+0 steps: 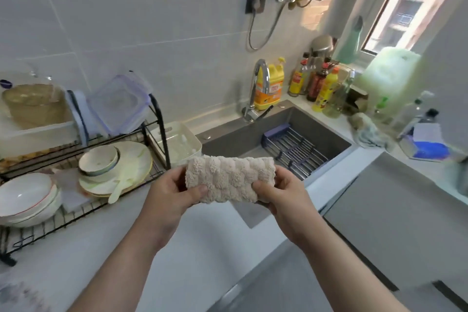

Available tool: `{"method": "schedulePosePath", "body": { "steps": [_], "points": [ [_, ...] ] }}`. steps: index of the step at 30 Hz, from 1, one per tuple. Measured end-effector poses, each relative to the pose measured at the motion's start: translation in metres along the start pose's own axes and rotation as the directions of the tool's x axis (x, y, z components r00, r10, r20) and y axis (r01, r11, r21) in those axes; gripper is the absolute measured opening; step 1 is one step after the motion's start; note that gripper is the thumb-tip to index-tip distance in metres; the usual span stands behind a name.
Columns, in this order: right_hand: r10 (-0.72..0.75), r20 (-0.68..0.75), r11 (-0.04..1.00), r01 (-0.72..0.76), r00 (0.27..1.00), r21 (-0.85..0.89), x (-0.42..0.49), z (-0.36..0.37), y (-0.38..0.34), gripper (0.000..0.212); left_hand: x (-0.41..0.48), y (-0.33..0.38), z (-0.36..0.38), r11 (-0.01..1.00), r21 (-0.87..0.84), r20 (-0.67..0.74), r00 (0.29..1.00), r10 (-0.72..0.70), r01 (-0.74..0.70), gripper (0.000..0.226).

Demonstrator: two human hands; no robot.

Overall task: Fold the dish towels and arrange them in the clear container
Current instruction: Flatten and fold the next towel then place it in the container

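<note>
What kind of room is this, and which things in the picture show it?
Most likely a home kitchen. A sink with a faucet is set in the counter, a dish rack holds bowls and plates, and bottles stand near the window.

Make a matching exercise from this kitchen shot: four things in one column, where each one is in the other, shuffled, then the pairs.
Things:
1. towel
2. yellow bottle
3. white bowl
4. blue rack

Places:
A. inside the sink
B. on the dish rack's bottom shelf
C. held between both hands
D. behind the tap, by the wall

Pairs: 1-C, 2-D, 3-B, 4-A
</note>
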State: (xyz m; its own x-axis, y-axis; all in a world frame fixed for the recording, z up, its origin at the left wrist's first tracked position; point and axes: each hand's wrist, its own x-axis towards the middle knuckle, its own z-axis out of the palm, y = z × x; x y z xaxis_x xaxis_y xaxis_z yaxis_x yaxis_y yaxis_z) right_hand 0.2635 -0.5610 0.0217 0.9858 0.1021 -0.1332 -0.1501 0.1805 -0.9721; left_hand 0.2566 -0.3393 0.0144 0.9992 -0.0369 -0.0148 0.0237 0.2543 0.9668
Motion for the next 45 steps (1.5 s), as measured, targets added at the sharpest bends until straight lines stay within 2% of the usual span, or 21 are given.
{"method": "schedulePosePath", "body": {
  "steps": [5,9,14,19,22,25,30,33,37,39,43,45],
  "points": [
    [-0.090,-0.218,0.996,0.094,0.972,0.010,-0.019,-0.125,-0.033,0.031,0.043,-0.016,0.135,0.998,0.050,0.167,0.985,-0.050,0.042,0.038],
    [-0.166,-0.400,0.984,0.181,0.901,-0.001,-0.046,-0.221,-0.059,0.029,0.065,-0.031,0.251,0.997,0.063,0.300,0.952,-0.058,0.041,0.038],
    [-0.204,-0.585,0.968,0.253,0.785,0.002,-0.089,-0.324,-0.084,0.025,0.078,-0.052,0.376,0.994,0.081,0.550,0.828,-0.108,0.076,0.035],
    [-0.156,-0.731,0.954,0.294,0.665,0.064,-0.115,-0.406,-0.091,0.030,0.102,-0.084,0.480,0.987,0.096,0.702,0.694,-0.158,0.127,0.043],
    [-0.122,-0.788,0.937,0.332,0.603,0.110,-0.114,-0.451,-0.094,0.025,0.125,-0.108,0.535,0.976,0.092,0.748,0.633,-0.200,0.200,0.047],
    [-0.069,-0.835,0.923,0.352,0.546,0.154,-0.095,-0.495,-0.100,0.028,0.157,-0.131,0.583,0.973,0.100,0.794,0.573,-0.203,0.207,0.044],
    [0.016,-0.855,0.905,0.356,0.519,0.233,-0.048,-0.561,-0.122,0.024,0.221,-0.159,0.657,0.972,0.124,0.809,0.547,-0.216,0.201,0.033],
    [0.049,-0.870,0.892,0.371,0.490,0.259,-0.026,-0.597,-0.137,0.024,0.257,-0.167,0.701,0.967,0.145,0.832,0.504,-0.233,0.208,0.030],
    [0.093,-0.867,0.880,0.366,0.490,0.302,-0.012,-0.635,-0.145,0.029,0.287,-0.186,0.748,0.956,0.199,0.850,0.448,-0.277,0.214,0.031],
    [0.120,-0.871,0.867,0.377,0.477,0.326,-0.005,-0.653,-0.148,0.030,0.297,-0.197,0.769,0.951,0.211,0.851,0.436,-0.293,0.227,0.034],
    [0.166,-0.892,0.772,0.507,0.421,0.383,0.013,-0.705,-0.145,0.025,0.305,-0.218,0.811,0.933,0.222,0.846,0.421,-0.328,0.283,0.045],
    [0.162,-0.905,0.731,0.568,0.393,0.378,0.026,-0.735,-0.142,0.023,0.302,-0.230,0.831,0.940,0.239,0.841,0.433,-0.326,0.244,0.045]
  ]
}}
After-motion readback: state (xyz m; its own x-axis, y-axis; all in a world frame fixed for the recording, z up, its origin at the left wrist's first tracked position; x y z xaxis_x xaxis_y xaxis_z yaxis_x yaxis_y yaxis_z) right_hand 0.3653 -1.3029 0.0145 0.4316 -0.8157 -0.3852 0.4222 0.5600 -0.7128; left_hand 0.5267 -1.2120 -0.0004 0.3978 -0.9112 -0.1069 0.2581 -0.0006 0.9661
